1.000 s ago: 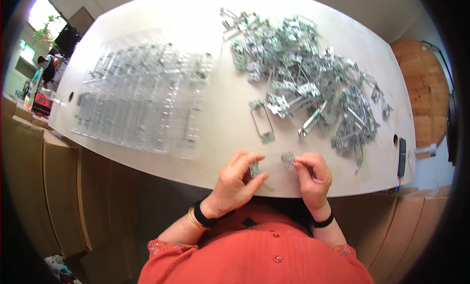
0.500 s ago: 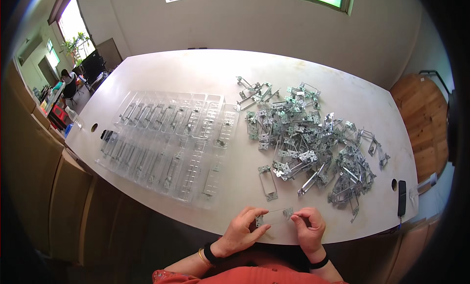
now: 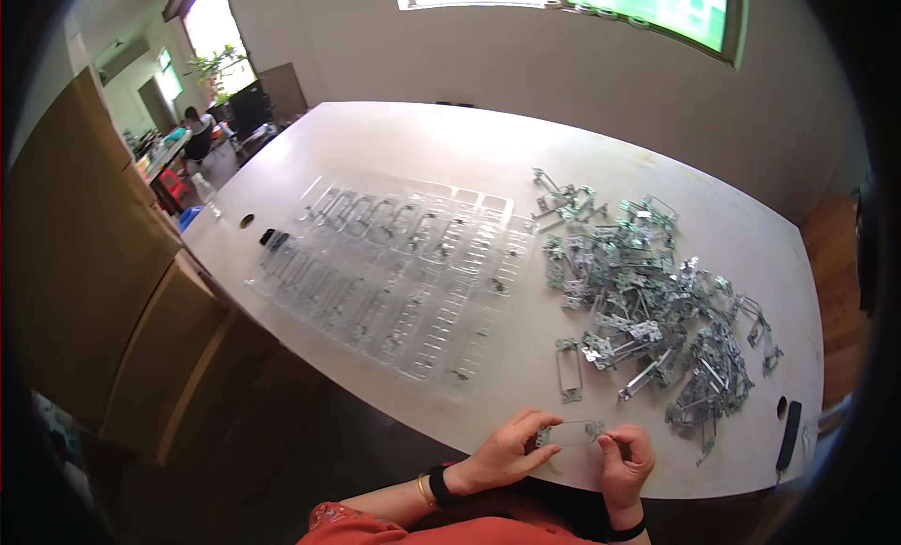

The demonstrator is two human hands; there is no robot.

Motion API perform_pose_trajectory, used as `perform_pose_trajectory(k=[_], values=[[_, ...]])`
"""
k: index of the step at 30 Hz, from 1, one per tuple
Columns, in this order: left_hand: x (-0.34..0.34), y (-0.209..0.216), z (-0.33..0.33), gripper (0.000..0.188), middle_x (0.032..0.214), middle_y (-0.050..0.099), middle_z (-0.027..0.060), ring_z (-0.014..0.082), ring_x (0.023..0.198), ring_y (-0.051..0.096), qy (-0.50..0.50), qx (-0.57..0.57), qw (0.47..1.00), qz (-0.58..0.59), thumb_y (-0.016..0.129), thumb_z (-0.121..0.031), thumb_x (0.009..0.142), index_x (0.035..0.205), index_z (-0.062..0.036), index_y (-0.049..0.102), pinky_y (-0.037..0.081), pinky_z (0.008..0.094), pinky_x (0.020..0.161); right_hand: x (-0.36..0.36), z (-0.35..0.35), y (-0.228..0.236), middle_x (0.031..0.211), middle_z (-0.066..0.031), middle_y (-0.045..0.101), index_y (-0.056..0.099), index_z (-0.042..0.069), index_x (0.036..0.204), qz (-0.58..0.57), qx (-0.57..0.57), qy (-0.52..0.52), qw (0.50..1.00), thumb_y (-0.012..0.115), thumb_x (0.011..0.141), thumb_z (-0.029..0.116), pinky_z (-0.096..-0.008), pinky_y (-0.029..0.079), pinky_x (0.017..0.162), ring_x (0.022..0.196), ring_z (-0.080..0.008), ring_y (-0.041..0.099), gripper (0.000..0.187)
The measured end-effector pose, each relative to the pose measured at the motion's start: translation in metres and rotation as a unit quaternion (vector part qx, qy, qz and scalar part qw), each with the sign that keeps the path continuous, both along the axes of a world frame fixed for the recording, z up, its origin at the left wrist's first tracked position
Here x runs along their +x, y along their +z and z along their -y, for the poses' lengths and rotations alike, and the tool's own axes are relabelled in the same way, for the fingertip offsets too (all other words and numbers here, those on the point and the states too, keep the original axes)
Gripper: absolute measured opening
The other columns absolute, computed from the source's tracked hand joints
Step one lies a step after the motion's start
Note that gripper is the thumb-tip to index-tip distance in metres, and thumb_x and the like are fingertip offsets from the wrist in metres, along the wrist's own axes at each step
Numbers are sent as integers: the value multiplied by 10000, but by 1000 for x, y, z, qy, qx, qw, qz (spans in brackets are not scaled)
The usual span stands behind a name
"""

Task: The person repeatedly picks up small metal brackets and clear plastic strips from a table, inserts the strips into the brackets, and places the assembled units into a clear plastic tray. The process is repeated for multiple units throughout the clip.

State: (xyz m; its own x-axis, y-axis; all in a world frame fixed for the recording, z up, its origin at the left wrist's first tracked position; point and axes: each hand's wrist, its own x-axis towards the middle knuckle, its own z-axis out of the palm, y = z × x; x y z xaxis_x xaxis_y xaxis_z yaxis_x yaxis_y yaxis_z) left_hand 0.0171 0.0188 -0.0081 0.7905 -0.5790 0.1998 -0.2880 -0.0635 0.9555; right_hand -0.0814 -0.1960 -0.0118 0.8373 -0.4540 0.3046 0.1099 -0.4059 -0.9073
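A small metal bracket (image 3: 594, 431), a pair of thin rods between two end plates, is held low over the table's near edge. My left hand (image 3: 507, 448) has its left end between thumb and fingers. My right hand (image 3: 627, 459) pinches at its right end plate; whether a smaller part is also in those fingertips cannot be made out. Just beyond my hands a similar bracket (image 3: 567, 346) lies alone. A large tangled heap of metal brackets (image 3: 648, 296) covers the table's right part.
Clear plastic trays (image 3: 424, 365) with several brackets in their slots lie at left centre on the white table (image 3: 375, 132). A black oblong object (image 3: 789, 437) is near the right edge. Cardboard boxes (image 3: 155, 329) stand on the left. A person (image 3: 199, 132) sits far back.
The whole view has swung, so table, trays and heap appear farther right and lower. My hands keep hold of the bracket with nearly the same grip.
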Motion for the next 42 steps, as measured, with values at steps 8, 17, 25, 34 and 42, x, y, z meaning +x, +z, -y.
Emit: perform_pose_trajectory(k=[8, 17, 25, 34, 42], values=[[-1, -3, -1, 445, 1113, 633, 61, 112, 792, 554, 10, -3, 1000, 25, 825, -152, 966, 1372, -53, 671, 501, 267, 699, 2, -2, 6, 1005, -55, 627, 675, 21, 999, -9, -43, 6, 999, 785, 967, 6, -256, 490, 801, 891, -139, 595, 115], [0, -5, 2, 442, 1122, 640, 78, 137, 804, 580, 3, 0, 999, 37, 815, -162, 973, 1369, -39, 663, 515, 289, 706, 2, -1, 8, 986, -50, 617, 668, 21, 991, -11, -29, 5, 1000, 788, 973, 21, -259, 488, 804, 884, -132, 588, 122], [0, -4, 0, 440, 1120, 642, 79, 134, 785, 591, 7, -1, 999, 38, 814, -156, 968, 1362, -35, 661, 526, 284, 701, 3, -2, 4, 1007, -50, 632, 669, 23, 1000, -2, -12, 7, 1000, 782, 978, 14, -251, 490, 813, 899, -126, 598, 116], [0, 1, 1, 424, 1018, 603, 89, 183, 761, 542, -4, -7, 1000, 2, 809, -97, 949, 1341, -40, 657, 481, 312, 671, -1, 0, 5, 1008, -40, 621, 645, 54, 996, -17, -22, 9, 1000, 777, 945, -50, -239, 483, 794, 876, -106, 588, 176], [1, 9, -1, 413, 1030, 619, 56, 109, 684, 504, 15, 20, 1000, 15, 823, -12, 893, 1285, -23, 693, 439, 269, 610, 4, 0, 9, 1025, -104, 710, 662, 41, 989, 26, -32, 16, 999, 849, 925, 34, -295, 519, 839, 907, -183, 656, 197]])
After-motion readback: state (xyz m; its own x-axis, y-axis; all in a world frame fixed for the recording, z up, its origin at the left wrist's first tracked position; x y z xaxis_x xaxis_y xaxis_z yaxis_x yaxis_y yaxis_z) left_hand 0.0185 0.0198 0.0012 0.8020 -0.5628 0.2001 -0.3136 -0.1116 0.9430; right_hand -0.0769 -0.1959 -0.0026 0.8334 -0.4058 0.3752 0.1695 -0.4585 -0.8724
